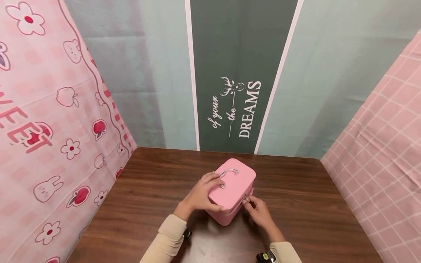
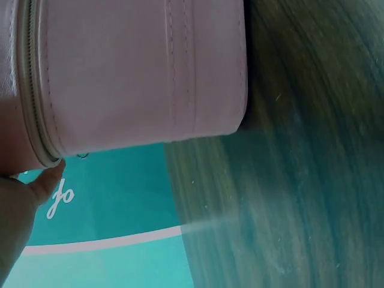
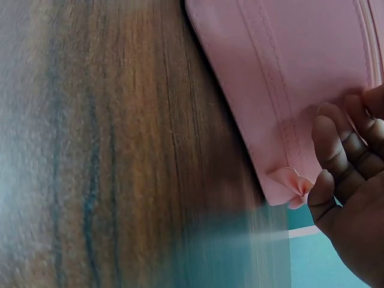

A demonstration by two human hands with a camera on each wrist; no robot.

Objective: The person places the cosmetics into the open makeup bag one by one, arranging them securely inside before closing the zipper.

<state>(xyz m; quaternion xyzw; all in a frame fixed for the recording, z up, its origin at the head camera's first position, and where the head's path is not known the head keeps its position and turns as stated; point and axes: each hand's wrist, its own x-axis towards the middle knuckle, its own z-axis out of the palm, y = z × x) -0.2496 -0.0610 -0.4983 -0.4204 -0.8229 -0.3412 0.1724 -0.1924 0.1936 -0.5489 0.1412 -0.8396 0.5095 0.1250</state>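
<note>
A pink cosmetic case [image 1: 235, 182], with a zipper [image 2: 35, 90] running round below its lid, stands on the table. On top, a silvery carry handle [image 1: 228, 171] is fixed to the lid. My left hand [image 1: 203, 193] holds the case from the left, its thumb along the near edge and its fingers over the lid. At the right side, my right hand [image 1: 258, 212] pinches at the zipper pull, which the fingertips mostly hide. The right wrist view shows the other fingers curled near the case wall, close to a small pink bow [image 3: 292, 184].
The case stands on a dark brown wooden table [image 1: 148, 204]. A green and teal cloth [image 1: 243, 65] hangs behind it. Patterned pink cloths [image 1: 388, 146] line the left and right sides.
</note>
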